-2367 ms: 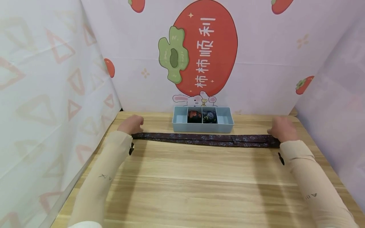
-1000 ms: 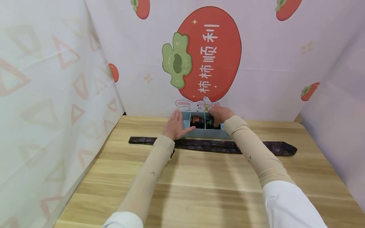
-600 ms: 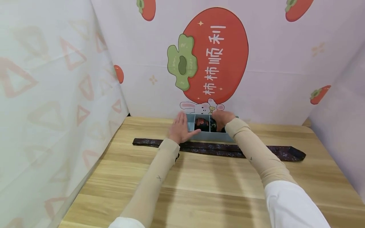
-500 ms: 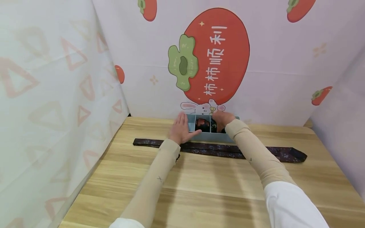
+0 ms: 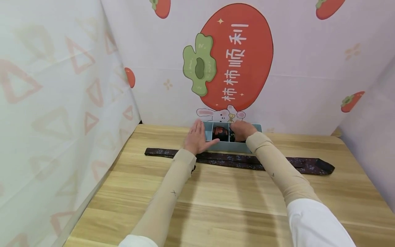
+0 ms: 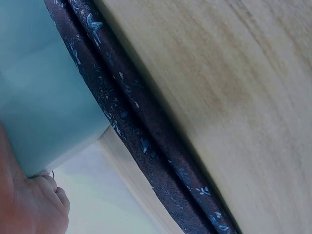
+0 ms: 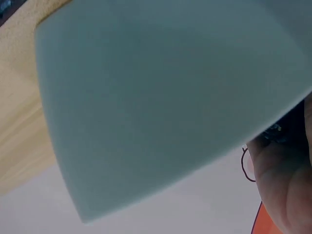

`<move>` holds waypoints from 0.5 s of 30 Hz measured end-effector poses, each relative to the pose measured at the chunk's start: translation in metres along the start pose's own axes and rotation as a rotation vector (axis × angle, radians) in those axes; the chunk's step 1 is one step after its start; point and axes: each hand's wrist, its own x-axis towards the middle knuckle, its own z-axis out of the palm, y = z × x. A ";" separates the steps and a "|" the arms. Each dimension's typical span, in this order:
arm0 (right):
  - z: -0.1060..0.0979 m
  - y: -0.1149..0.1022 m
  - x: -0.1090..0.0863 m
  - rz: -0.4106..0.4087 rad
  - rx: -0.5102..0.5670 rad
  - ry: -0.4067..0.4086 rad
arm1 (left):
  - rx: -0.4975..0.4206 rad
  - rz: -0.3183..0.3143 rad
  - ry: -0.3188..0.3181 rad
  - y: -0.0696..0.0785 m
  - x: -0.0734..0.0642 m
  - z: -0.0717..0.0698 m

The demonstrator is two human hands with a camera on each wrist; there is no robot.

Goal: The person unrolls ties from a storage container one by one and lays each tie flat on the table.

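A dark necktie [image 5: 226, 159] with small blue flowers lies doubled lengthwise across the table. Behind it stands a light blue divided box [image 5: 228, 147]. My left hand [image 5: 195, 139] rests against the box's left end, fingers straight and thumb along the front rim. In the left wrist view, part of that hand [image 6: 34, 204] shows at the box's corner. My right hand [image 5: 242, 131] reaches into a right-of-middle compartment and grips a dark patterned roll [image 5: 232, 133], apparently a rolled necktie, largely hidden by the hand. A dark roll with red pattern [image 5: 220, 133] sits in the compartment beside it.
The wooden table [image 5: 216, 212] runs back to a printed cloth wall [image 5: 302, 99], close behind the box. Another cloth [image 5: 61, 137] hangs along the left side. The right forearm [image 5: 274, 168] passes over the necktie.
Both hands have left the necktie's ends and moved inward to the box. My right hand has taken hold of the dark roll; in the last half second the hands barely shift.
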 end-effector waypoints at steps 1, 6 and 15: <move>0.001 0.001 -0.001 -0.012 -0.003 0.015 | 0.007 0.001 0.000 0.000 0.000 -0.001; 0.003 0.000 -0.005 -0.041 -0.031 0.046 | -0.005 0.001 -0.016 0.001 -0.002 -0.003; 0.000 -0.004 -0.011 -0.025 -0.058 0.056 | -0.030 -0.002 -0.029 0.001 -0.003 -0.005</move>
